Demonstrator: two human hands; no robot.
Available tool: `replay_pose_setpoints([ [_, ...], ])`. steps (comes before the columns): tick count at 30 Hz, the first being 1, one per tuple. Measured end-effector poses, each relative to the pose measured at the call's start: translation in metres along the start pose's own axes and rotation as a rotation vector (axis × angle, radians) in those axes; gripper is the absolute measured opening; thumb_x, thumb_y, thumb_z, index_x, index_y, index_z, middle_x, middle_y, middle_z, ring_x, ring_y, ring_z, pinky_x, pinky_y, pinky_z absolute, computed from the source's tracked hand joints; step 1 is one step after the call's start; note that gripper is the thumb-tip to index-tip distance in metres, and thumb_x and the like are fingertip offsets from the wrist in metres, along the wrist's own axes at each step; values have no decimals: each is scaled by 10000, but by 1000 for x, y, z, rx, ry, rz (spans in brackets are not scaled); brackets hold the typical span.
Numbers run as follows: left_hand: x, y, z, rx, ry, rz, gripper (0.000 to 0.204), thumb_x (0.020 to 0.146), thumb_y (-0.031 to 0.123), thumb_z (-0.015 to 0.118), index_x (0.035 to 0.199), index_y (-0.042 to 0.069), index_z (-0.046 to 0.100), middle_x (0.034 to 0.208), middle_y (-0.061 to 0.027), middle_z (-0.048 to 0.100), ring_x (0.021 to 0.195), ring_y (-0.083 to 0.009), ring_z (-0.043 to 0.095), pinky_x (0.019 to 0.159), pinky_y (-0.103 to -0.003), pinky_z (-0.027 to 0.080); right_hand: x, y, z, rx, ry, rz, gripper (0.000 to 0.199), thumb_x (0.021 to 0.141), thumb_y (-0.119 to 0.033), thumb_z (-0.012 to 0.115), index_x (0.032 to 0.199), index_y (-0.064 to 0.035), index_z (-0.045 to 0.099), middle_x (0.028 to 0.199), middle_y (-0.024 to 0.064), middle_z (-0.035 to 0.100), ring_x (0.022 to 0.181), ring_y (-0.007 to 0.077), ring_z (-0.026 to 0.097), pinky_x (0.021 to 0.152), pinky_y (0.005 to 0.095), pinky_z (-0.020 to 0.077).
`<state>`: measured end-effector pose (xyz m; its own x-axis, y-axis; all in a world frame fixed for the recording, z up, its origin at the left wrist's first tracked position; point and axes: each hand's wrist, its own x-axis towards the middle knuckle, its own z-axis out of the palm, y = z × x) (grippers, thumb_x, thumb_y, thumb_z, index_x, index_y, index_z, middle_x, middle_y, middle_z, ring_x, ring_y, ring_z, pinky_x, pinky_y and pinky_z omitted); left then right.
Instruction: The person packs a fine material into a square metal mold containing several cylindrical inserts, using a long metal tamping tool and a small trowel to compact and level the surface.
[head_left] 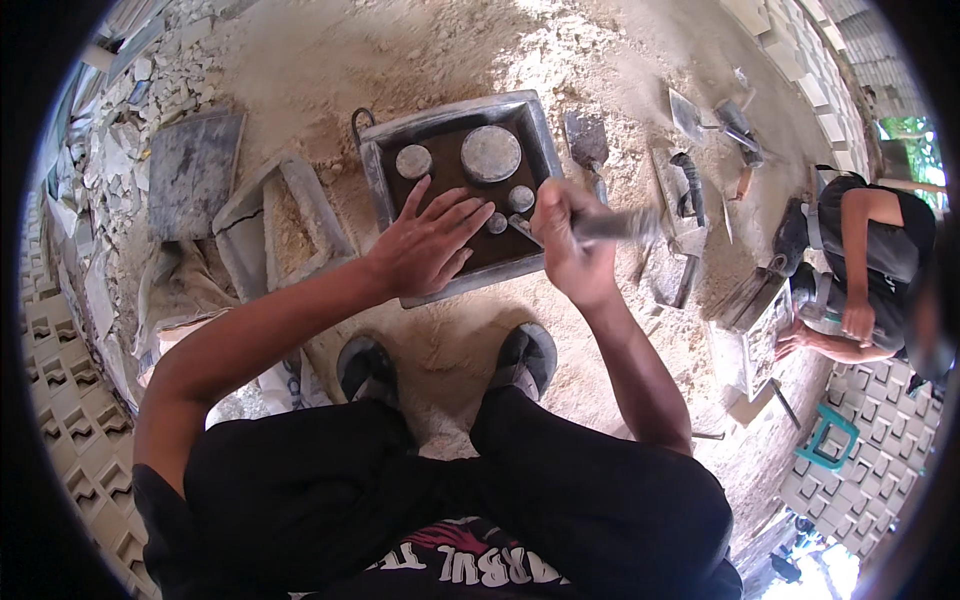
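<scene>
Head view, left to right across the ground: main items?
Dark square board → tray with round pieces → trowel-like tool → black curved handle → turquoise stool-like frame. Hands left out: they overlap things in the order.

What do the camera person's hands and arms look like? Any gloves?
No gloves: the left hand and right hand are bare, like both forearms. No watch or bracelet shows. A black sleeve ends above the left elbow; the right sleeve isn't visible.
</scene>
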<state>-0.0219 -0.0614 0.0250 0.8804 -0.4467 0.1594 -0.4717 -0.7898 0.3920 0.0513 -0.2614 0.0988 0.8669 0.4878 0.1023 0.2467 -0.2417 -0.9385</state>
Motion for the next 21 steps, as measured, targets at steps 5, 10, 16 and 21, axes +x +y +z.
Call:
replay_pose_setpoints([
  [5, -5, -5, -2, -55, 44, -31, 546, 870, 192, 601, 1373, 92, 416, 1333, -117, 469, 1306, -298, 404, 1133, -549, 191, 12, -42, 9, 396, 248, -188, 359, 1035, -247, 458, 715, -87, 424, 546, -36, 364, 483, 41, 306, 438, 243, 231],
  [10, -12, -12, -1, -272, 270, -80, 374, 887, 122, 540, 1243, 39, 462, 1296, -170, 482, 1265, -335, 433, 1114, -520, 242, 46, -31, 27, 282, 94, -31, 405, 1006, -260, 530, 666, -41, 520, 562, -45, 446, 516, 18, 384, 444, 228, 283],
  [16, -6, -17, -1, -402, 440, -180, 351, 898, 112, 507, 1231, 22, 440, 1270, -172, 486, 1244, -346, 432, 1090, -461, 262, 69, -39, 33, 333, -237, 157, 346, 962, -261, 603, 735, 0, 607, 588, -52, 499, 540, 27, 433, 462, 221, 338],
  [21, -12, -19, -1, -376, 399, -147, 359, 911, 144, 465, 1247, 18, 438, 1276, -181, 486, 1240, -346, 434, 1086, -457, 266, 76, -57, 25, 308, -334, 20, 311, 949, -241, 556, 696, -60, 560, 533, -37, 432, 449, 52, 349, 419, 248, 257],
])
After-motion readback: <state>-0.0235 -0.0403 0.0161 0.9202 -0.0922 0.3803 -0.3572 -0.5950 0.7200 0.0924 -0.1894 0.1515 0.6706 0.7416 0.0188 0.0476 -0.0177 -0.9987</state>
